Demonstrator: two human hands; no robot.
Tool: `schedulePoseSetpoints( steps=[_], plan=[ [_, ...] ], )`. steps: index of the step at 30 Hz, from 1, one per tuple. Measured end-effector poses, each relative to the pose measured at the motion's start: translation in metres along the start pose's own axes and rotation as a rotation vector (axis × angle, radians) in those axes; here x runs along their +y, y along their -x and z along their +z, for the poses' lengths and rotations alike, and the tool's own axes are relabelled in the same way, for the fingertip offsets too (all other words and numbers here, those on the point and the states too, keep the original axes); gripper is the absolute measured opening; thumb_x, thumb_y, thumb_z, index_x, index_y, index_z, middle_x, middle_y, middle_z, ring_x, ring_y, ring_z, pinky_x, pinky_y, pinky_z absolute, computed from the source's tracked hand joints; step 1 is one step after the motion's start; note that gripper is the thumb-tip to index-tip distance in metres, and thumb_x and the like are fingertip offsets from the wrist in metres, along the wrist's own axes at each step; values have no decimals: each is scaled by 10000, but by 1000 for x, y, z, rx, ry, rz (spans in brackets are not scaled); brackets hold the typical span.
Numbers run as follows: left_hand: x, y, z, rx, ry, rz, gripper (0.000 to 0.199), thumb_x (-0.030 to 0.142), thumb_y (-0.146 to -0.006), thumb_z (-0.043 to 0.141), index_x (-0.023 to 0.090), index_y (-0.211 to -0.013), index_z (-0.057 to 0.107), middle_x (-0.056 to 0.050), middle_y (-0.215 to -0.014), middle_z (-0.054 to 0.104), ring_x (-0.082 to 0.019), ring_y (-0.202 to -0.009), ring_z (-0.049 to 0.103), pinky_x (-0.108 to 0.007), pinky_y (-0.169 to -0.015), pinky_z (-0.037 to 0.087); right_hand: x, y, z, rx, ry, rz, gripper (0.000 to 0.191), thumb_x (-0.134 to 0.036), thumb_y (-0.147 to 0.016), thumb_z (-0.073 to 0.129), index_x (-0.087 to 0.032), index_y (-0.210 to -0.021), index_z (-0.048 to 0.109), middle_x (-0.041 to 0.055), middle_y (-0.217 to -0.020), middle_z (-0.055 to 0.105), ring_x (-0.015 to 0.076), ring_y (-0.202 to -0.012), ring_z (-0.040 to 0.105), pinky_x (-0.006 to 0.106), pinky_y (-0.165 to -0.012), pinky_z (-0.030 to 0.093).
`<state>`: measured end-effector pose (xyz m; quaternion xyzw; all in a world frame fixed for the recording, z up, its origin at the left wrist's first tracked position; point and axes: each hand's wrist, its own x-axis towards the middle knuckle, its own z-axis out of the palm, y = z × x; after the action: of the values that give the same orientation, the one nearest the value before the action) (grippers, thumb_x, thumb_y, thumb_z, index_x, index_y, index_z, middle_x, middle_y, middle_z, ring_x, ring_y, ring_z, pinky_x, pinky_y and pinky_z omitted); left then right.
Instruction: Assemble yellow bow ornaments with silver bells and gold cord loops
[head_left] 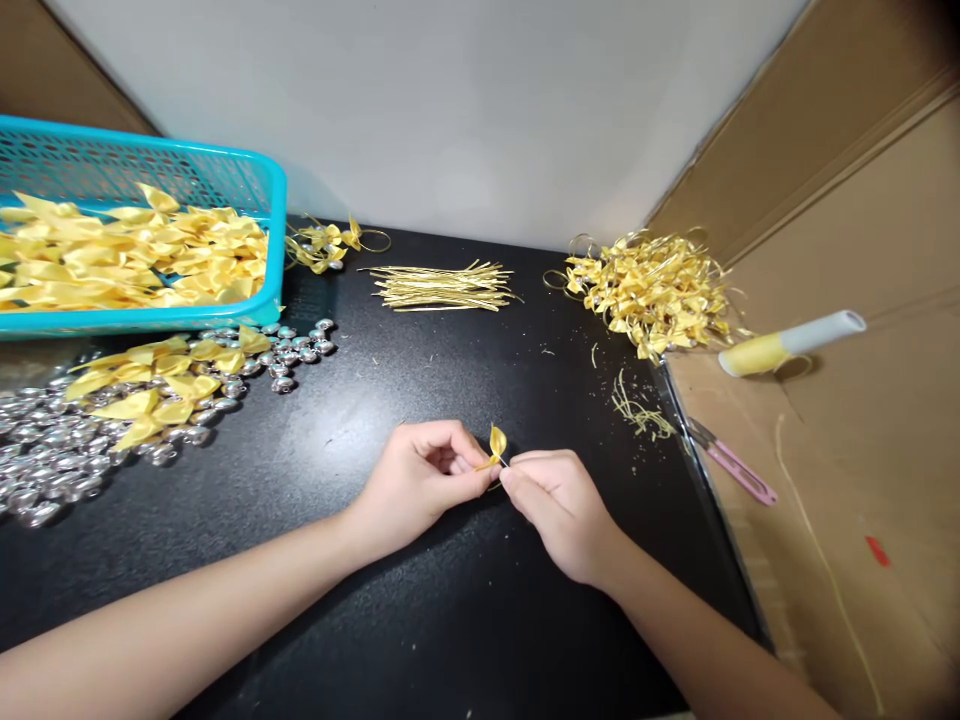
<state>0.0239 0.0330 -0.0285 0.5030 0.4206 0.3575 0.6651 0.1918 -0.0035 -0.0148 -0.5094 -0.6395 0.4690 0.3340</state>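
Observation:
Low over the middle of the black table, my left hand (429, 465) pinches a small yellow ribbon bow (498, 441) between thumb and fingertips. One loop of the bow stands upright above the fingers. My right hand (561, 505) is closed close beside it, thumb against forefinger, at a thin pale strand by the bow's centre. What exactly the right fingertips grip is mostly hidden. A bit of gold cord shows just below the fingertips. Beyond both hands lies a bundle of gold cord lengths (446, 287).
At left, a turquoise basket (274, 240) holds yellow bows; silver beads (52, 440) with loose bows (150, 405) lie before it. Back right is a heap of bows with cord loops (652, 290). Cord scraps (641, 410), a pink-handled cutter (739, 470) and a tube (795, 343) are at right.

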Motion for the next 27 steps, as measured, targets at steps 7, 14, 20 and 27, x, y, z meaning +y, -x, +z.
schedulePoseSetpoints(
  steps=[7,14,20,27],
  plan=[
    [2,-1,0,-27,56,-16,282,194,-714,770,162,-972,661,18,-698,651,-78,-593,559,-187,-576,464,1,-1,0,17,1,-7,422,-257,-912,405,-206,-513,278,-45,-495,330,90,-484,336,264,-506,260],
    [0,-2,-2,-79,-67,-8,198,224,-750,729,150,-932,756,-6,-651,660,-79,-552,500,-193,-534,409,0,0,-1,10,9,-4,417,-239,-904,421,-205,-526,250,-51,-502,298,89,-490,309,263,-507,249],
    [2,-1,-2,-77,-152,30,184,235,-754,710,166,-904,791,-85,-847,758,-133,-627,601,-226,-554,450,0,0,1,20,19,17,416,-238,-899,438,-208,-525,259,-46,-500,323,92,-487,337,269,-507,258],
    [4,0,1,-73,-243,68,198,223,-769,681,166,-922,792,-51,-712,714,-100,-535,521,-208,-492,399,1,2,4,63,77,0,432,-253,-923,433,-200,-500,360,-28,-494,387,111,-511,407,273,-518,301]
  ],
)
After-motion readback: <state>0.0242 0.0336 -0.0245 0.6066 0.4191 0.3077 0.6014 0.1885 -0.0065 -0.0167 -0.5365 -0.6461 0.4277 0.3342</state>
